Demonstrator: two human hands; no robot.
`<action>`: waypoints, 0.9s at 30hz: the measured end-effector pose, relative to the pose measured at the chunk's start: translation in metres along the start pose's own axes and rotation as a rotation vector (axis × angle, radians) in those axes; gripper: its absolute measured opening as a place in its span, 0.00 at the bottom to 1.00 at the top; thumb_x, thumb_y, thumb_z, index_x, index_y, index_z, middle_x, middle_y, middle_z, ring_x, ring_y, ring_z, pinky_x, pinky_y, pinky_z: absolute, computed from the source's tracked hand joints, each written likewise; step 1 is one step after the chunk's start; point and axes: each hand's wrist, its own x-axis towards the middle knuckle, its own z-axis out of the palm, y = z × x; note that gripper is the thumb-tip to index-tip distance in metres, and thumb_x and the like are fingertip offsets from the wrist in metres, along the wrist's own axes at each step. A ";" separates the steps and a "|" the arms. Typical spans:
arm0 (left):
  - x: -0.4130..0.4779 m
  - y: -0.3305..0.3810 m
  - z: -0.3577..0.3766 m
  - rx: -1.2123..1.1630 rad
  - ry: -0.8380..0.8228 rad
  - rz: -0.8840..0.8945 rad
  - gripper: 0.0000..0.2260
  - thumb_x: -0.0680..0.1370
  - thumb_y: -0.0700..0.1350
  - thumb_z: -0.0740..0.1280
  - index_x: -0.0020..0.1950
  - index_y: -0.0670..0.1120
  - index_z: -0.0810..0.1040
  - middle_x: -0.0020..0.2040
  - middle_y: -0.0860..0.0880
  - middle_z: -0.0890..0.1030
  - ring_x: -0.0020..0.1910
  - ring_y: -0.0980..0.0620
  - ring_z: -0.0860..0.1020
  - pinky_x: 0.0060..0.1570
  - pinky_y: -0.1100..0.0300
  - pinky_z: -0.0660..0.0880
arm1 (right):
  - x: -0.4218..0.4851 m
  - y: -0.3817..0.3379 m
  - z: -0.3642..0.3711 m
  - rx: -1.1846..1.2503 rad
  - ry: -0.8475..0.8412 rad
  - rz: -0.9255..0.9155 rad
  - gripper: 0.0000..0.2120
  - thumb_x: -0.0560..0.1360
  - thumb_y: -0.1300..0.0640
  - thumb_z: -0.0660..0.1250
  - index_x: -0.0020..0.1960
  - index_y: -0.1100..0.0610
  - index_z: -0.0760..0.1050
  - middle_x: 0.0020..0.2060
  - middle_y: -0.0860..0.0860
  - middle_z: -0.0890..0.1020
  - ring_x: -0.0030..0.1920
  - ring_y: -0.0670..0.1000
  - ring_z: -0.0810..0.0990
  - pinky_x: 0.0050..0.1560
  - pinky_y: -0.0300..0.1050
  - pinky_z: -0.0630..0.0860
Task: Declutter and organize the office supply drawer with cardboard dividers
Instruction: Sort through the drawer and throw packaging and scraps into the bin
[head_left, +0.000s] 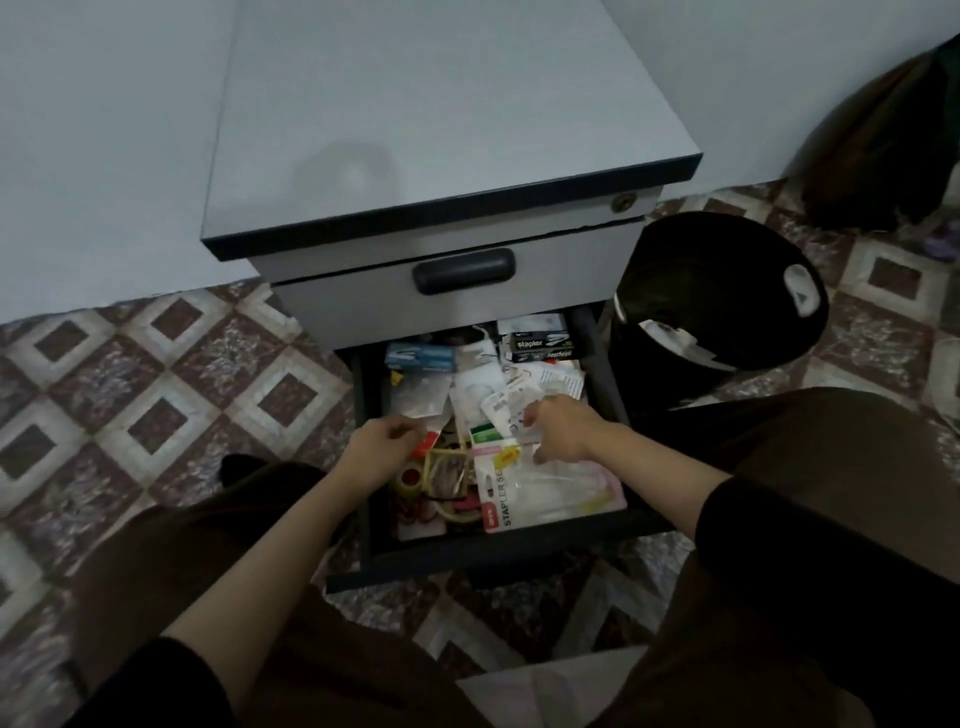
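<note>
The right hand (563, 434) pinches a white packet (501, 410) and the left hand (382, 449), fingers curled with grip not discernible, lies beside a tape roll (410, 477), both inside the open drawer (493, 558), cluttered with a stapler box (540, 345) and loose packs, in the cabinet (441, 130).

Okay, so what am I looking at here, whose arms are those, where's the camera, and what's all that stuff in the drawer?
No machine here: a person wears a camera on the head, looking down at their own arms. In front is a grey cabinet with its lower drawer pulled open. Inside lie a stapler box, a blue box, tape rolls and a pack labelled stapler set. The right hand pinches a white packet. The left hand curls among the clutter; what it holds is unclear. A black bin stands beside.
</note>
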 end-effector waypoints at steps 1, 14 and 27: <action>0.000 -0.003 -0.001 -0.008 -0.005 0.000 0.11 0.79 0.47 0.63 0.57 0.45 0.80 0.56 0.46 0.80 0.55 0.49 0.77 0.59 0.54 0.73 | 0.003 -0.002 0.004 -0.059 -0.009 0.007 0.32 0.71 0.52 0.72 0.70 0.56 0.65 0.67 0.56 0.68 0.67 0.57 0.66 0.62 0.47 0.68; 0.020 -0.018 0.004 -0.095 -0.013 -0.024 0.07 0.78 0.47 0.64 0.52 0.47 0.80 0.53 0.46 0.81 0.54 0.48 0.78 0.57 0.54 0.74 | 0.013 -0.004 0.017 0.032 0.128 0.188 0.53 0.63 0.49 0.79 0.75 0.54 0.48 0.68 0.60 0.61 0.65 0.62 0.69 0.61 0.51 0.71; 0.029 -0.014 0.014 -0.112 -0.036 -0.028 0.09 0.78 0.48 0.64 0.52 0.46 0.80 0.50 0.46 0.81 0.52 0.48 0.78 0.57 0.53 0.74 | 0.002 0.008 -0.009 0.402 0.068 0.205 0.14 0.69 0.55 0.74 0.50 0.62 0.79 0.45 0.52 0.79 0.46 0.51 0.77 0.38 0.40 0.72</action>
